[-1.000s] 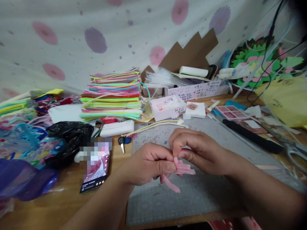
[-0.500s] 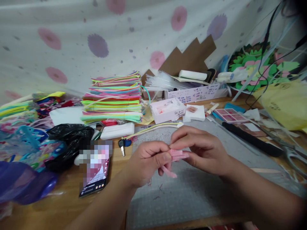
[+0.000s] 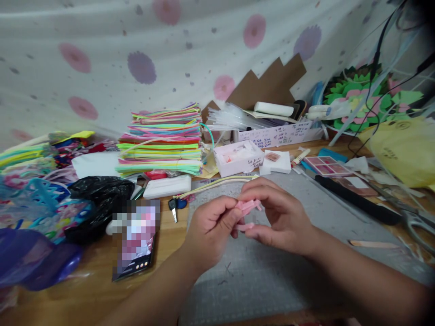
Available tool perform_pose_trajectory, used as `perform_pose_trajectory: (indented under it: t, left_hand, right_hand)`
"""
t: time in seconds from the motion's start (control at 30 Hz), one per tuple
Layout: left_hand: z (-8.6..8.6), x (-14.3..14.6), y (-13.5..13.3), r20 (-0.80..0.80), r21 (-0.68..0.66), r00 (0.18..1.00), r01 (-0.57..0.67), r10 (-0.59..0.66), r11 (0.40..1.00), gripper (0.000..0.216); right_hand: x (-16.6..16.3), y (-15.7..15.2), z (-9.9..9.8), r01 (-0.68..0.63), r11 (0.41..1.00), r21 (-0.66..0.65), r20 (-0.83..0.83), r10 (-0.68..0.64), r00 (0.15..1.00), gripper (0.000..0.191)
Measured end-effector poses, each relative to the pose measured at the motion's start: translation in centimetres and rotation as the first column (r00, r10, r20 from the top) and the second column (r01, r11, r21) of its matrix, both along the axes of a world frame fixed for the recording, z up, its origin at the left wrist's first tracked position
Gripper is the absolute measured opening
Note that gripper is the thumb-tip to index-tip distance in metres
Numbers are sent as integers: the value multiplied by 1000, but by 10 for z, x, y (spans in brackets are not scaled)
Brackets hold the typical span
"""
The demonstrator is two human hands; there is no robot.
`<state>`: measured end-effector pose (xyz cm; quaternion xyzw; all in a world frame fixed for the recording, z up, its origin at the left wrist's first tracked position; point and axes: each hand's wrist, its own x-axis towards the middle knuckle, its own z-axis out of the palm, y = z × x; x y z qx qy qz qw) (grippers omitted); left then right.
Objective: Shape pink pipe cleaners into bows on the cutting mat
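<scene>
Both my hands meet over the grey cutting mat (image 3: 272, 280) and pinch a small bundle of pink strips (image 3: 249, 206). My left hand (image 3: 210, 228) grips the bundle's left end between thumb and fingers. My right hand (image 3: 277, 213) curls round the right end, its fingers closed on the strips. A short pink end sticks out below, between the two hands.
A tall stack of coloured strips (image 3: 161, 140) stands behind, beside a white box (image 3: 238, 156) and a pale eraser-like block (image 3: 166, 185). A phone (image 3: 136, 246) and a key (image 3: 174, 208) lie at the left. A black bag (image 3: 98, 194), scissors (image 3: 408, 213) and a black ruler (image 3: 356, 199) sit around.
Both hands have risen and drawn closer with the pink strips; the strips, fanned out and hanging down before, are now gathered tight between the fingers.
</scene>
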<state>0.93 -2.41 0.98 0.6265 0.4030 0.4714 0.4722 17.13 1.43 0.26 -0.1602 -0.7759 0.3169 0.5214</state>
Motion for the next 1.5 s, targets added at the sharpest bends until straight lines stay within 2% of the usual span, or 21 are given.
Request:
perform_pose_trajectory:
  t: [0.33,0.53,0.7,0.77,0.9,1.0,1.1,1.23,1.37,1.5]
  left_hand:
    - [-8,0,-3,-8,24,1000,5,-5,1000,20]
    - [-1,-1,1,103,-157,989,117,-102,981,25]
    - [5,-5,5,59,-223,987,157,-147,962,28]
    - [4,-6,5,47,-219,989,144,-137,965,26]
    - [0,-7,5,77,-195,989,140,-128,971,23]
    - [-1,-6,3,111,-204,986,144,-123,968,23]
    - [0,-6,2,116,-199,985,150,-129,968,28]
    - [1,-4,1,102,-185,987,142,-125,972,25]
    - [3,-2,1,8,-140,999,36,-35,990,27]
    - [2,-1,2,-25,-98,998,-56,54,994,28]
  right_hand:
    - [-5,-6,2,58,995,-78,-21,-60,998,23]
    - [-1,-2,4,9,997,-73,-7,-9,1000,22]
    - [3,2,8,-3,1000,-29,33,4,999,12]
    - [6,4,10,-38,997,-65,50,41,998,13]
    - [12,8,14,-182,969,-170,91,199,976,13]
    - [14,10,15,-217,958,-189,75,235,969,16]
    - [12,9,14,-193,968,-161,22,199,980,15]
    - [8,6,13,-94,992,-79,39,97,995,10]
    - [5,2,14,47,999,27,61,-49,997,10]
    - [3,1,12,83,994,76,87,-90,992,13]
